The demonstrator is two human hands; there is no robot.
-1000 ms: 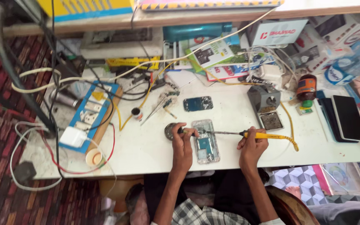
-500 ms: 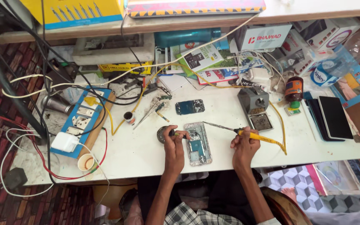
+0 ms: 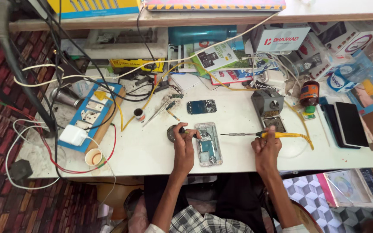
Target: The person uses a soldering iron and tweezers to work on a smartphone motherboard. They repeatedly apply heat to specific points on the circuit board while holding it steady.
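Observation:
An opened phone [image 3: 208, 144] lies face down on the white table [image 3: 152, 151], its circuit board showing. My left hand [image 3: 184, 141] rests at its left edge and pinches a thin dark tool whose tip points at the phone. Under that hand sits a small round tin [image 3: 171, 133]. My right hand [image 3: 266, 146] grips a yellow-handled soldering iron [image 3: 264, 134]; its metal tip points left and hovers just right of the phone. A separate phone part [image 3: 201, 106] lies further back.
A soldering stand [image 3: 267, 108] and a brown bottle [image 3: 309, 93] sit right of the phone. Dark phones [image 3: 349, 124] lie at the right edge. A blue power strip [image 3: 92, 113], a white charger [image 3: 72, 135], a paper cup [image 3: 93, 157] and tangled cables fill the left. Boxes line the back.
The soldering iron's tip has drawn back to the right, away from the phone. My left hand stays at the phone's left edge. The camera has shifted a little.

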